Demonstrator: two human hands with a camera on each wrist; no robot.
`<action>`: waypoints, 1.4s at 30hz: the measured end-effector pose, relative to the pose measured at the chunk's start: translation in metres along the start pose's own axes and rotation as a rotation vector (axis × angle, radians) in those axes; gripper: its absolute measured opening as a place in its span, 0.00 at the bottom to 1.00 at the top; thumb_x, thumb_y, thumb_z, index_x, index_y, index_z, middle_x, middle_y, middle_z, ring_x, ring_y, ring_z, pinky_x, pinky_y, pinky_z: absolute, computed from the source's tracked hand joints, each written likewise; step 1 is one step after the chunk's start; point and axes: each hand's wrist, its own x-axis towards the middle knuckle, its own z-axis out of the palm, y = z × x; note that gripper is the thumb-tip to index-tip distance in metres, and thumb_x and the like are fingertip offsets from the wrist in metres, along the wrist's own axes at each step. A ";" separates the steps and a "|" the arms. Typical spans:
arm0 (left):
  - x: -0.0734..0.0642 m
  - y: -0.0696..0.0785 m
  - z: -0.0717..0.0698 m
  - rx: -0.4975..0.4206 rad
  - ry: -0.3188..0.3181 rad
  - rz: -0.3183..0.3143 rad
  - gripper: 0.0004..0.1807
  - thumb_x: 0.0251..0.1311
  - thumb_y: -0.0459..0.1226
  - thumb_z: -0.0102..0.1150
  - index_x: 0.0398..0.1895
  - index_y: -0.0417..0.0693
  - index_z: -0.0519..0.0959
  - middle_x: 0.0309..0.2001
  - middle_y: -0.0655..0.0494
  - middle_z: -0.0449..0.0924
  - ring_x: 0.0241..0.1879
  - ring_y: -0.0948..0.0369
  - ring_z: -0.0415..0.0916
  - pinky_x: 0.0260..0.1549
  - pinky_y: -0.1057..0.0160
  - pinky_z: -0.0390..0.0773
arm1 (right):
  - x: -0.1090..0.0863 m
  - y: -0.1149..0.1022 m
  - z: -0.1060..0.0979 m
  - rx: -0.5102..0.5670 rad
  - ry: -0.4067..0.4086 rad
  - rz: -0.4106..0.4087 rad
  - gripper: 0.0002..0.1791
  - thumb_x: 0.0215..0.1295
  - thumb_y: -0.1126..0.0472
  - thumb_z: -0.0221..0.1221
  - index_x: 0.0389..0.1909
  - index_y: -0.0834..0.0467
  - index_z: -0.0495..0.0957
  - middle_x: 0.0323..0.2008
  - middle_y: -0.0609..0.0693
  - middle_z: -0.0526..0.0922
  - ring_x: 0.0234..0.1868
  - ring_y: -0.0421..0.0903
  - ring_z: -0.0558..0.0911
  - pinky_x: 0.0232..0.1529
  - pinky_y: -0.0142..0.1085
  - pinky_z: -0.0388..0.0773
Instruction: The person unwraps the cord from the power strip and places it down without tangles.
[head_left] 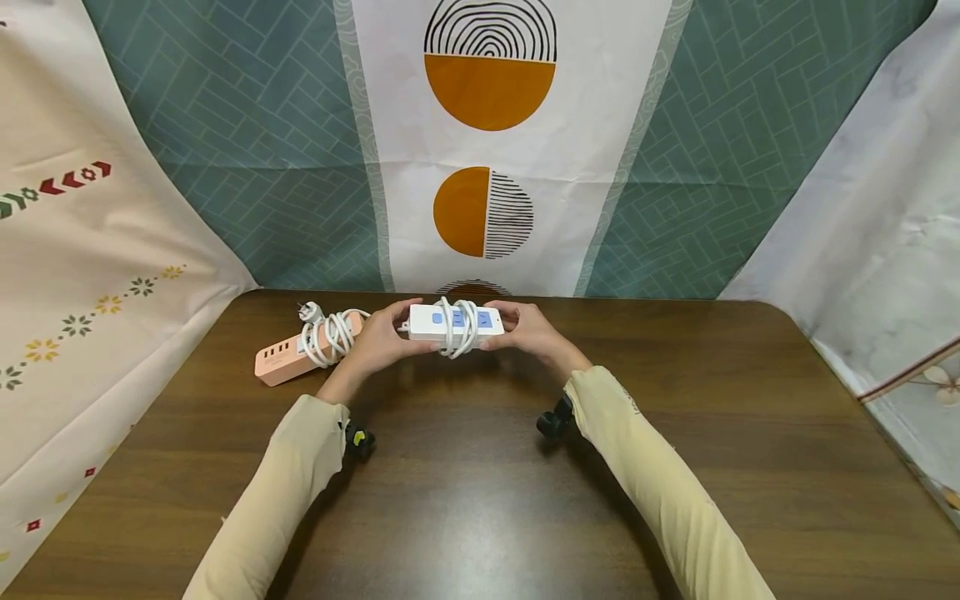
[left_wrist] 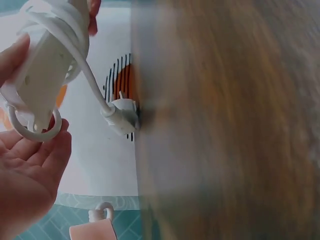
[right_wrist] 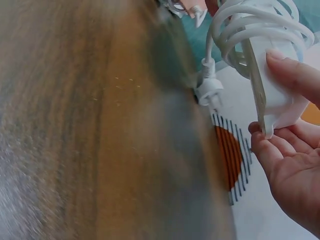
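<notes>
A white power strip (head_left: 425, 323) with blue socket faces is held up between both hands near the table's back edge. Its white cord (head_left: 466, 327) is wound around the middle. My left hand (head_left: 380, 342) grips the left end, where the cord comes out. The other end is gripped by my right hand (head_left: 536, 335), thumb on the near side in the right wrist view. From the coil hangs the plug (left_wrist: 122, 116), also visible as a white plug (right_wrist: 209, 90) in the right wrist view. The strip's underside faces both wrist cameras.
A pink power strip (head_left: 285, 360), wrapped in its own white cord with the plug (head_left: 310, 312) on top, lies on the brown table (head_left: 465, 467) beside my left hand. Behind the table hangs a patterned cloth (head_left: 420, 275). More cloth (head_left: 105, 350) borders the left side.
</notes>
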 end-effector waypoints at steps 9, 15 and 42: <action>-0.002 0.006 0.005 -0.086 0.073 0.014 0.33 0.37 0.42 0.75 0.50 0.43 0.75 0.45 0.48 0.79 0.43 0.55 0.75 0.37 0.64 0.73 | -0.011 -0.010 -0.008 0.120 0.010 -0.002 0.39 0.48 0.76 0.62 0.64 0.65 0.60 0.60 0.60 0.68 0.58 0.53 0.71 0.49 0.38 0.73; -0.003 0.017 0.005 -0.167 0.090 0.020 0.31 0.38 0.37 0.74 0.50 0.40 0.76 0.44 0.45 0.79 0.41 0.57 0.74 0.35 0.69 0.72 | -0.016 -0.002 -0.008 0.231 0.033 0.007 0.40 0.50 0.78 0.59 0.66 0.66 0.55 0.63 0.61 0.63 0.61 0.55 0.67 0.54 0.40 0.69; 0.006 0.024 0.005 -0.253 0.162 0.064 0.28 0.40 0.36 0.72 0.49 0.40 0.76 0.45 0.45 0.79 0.38 0.61 0.75 0.32 0.71 0.74 | -0.003 0.012 0.046 0.196 -0.011 -0.188 0.21 0.52 0.77 0.59 0.49 0.75 0.70 0.47 0.70 0.75 0.43 0.44 0.79 0.48 0.37 0.74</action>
